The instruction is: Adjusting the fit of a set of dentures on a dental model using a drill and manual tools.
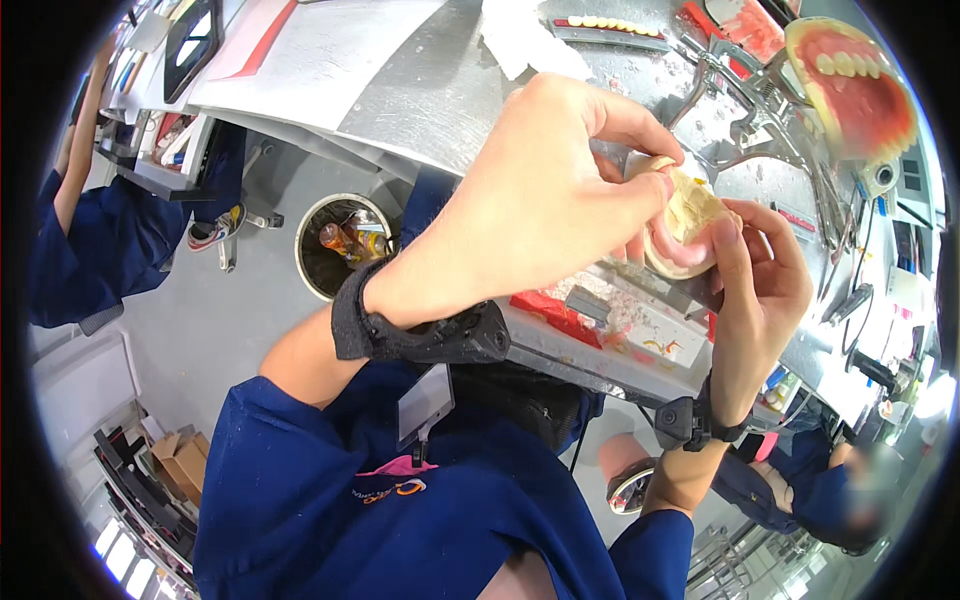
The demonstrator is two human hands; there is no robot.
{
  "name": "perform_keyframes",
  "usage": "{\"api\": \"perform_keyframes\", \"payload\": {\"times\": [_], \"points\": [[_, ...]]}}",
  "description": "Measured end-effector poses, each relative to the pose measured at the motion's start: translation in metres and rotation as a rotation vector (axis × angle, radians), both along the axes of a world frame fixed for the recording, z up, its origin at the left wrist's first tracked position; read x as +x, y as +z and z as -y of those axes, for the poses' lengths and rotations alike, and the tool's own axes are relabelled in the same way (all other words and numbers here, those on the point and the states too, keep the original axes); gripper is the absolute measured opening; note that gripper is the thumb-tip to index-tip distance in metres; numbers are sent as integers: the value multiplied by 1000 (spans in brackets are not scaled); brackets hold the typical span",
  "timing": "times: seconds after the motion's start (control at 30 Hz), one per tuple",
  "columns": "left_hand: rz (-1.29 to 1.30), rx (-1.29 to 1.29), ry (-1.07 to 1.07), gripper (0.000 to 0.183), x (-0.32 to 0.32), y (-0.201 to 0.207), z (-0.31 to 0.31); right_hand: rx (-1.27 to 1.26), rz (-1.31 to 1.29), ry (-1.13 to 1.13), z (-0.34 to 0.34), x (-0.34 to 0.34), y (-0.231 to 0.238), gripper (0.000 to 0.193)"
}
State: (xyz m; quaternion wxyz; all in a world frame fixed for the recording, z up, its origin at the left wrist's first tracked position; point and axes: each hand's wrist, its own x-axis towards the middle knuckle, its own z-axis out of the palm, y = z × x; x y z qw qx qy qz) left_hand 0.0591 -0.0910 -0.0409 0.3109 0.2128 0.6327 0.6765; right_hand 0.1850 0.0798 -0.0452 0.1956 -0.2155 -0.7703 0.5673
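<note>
My left hand [560, 190] reaches across from the left, thumb and finger closed at the upper edge of a yellowish plaster dental cast [692, 205]. Whether a small separate piece sits in that pinch, I cannot tell. My right hand [762, 270] grips the cast from the right, thumb on its near side. Along the cast's lower side curves a smooth pink rim [672, 246]. Just beyond the cast lies a metal articulator [745, 125] on the bench. A strip of artificial teeth [612, 24] rests farther back, beside crumpled white paper [525, 40].
A large denture model [850, 85] stands at the back right. Below my hands, a drawer holds red wax sheets [560, 318] and scraps. A bin [303, 250] with bottles stands on the floor at left. Other people in blue [120, 235] sit at left and lower right.
</note>
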Motion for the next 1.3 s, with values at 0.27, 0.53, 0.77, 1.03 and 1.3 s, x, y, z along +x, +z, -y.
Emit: {"api": "perform_keyframes", "payload": {"times": [0.27,0.53,0.77,1.03,1.3], "points": [[-61,-31,-2,27,0,-3,-1,-5,-1,-2,3,-1,2,14],[-78,52,-140,52,-2,-11,14,471,-217,37,10,-2,-2,24],[-354,125,-100,57,-4,-24,9,836,-145,196,10,3,8,27],[-284,112,-127,52,-5,-20,11,858,-68,125,22,3,14,25],[-255,-31,-191,60,-4,-12,14,795,-160,134,19,2,12,20]]}}
